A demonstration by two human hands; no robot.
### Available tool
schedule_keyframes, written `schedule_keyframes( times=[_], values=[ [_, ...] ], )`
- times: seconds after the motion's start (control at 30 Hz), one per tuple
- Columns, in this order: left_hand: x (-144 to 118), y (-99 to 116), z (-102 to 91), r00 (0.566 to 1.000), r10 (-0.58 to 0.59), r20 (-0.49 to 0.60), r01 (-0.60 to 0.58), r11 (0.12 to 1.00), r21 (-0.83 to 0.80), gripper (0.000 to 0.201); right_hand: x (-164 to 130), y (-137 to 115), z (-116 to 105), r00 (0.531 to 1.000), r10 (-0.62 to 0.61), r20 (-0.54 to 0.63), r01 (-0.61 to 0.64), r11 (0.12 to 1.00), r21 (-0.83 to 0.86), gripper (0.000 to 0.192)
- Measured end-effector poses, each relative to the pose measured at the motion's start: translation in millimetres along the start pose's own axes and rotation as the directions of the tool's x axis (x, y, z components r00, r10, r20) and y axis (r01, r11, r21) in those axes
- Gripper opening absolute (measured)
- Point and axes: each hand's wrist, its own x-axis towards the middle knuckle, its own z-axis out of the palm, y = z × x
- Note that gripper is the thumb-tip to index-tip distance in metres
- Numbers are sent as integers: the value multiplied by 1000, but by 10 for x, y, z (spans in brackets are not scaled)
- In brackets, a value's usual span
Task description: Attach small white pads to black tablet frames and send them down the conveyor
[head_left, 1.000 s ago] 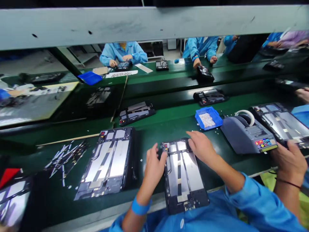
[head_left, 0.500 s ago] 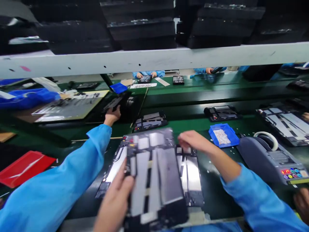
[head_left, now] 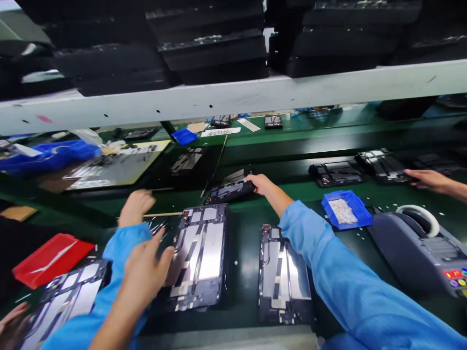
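My left hand is over the bench with fingers and thumb apart, holding nothing. Its thumb is close to the left edge of an opened tablet with silver battery panels showing; whether they touch I cannot tell. Reaching forward in a blue sleeve, my right hand grips the right end of another opened tablet, which is tilted with that end raised. A third opened tablet lies flat below my right forearm.
A co-worker's blue-sleeved arm crosses at left, beside another tablet and a red tray. At right are a blue tray of small pale pieces, a tape dispenser and another person's hand at a tablet. A shelf edge spans above.
My left hand has let go of the tablet it held up and moved left. My right hand has reached forward and taken hold of the far tablet. The left co-worker's hand has drawn back.
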Motion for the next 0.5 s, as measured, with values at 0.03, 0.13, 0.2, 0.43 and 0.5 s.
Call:
schedule_keyframes(
  times=[0.03,0.13,0.2,0.43,0.5],
  values=[
    [-186,106,-18,1000,-27,-13,26,999,-47,71,-107,4,-95,999,-30,-23,32,998,50,20],
    [-934,548,145,980,-115,164,184,844,-505,63,-664,197,-485,983,-140,-118,161,968,191,17],
    [-1363,871,456,929,-27,369,316,576,-754,71,-1191,507,-718,963,-198,-184,242,934,262,22],
    [-1265,1565,1407,842,-19,539,527,242,-815,97,-2785,1956,-683,929,-204,-310,354,738,574,55],
    [-1150,1550,1411,888,56,457,400,399,-825,82,-2978,2226,-662,955,-208,-211,290,804,520,59]
  ],
)
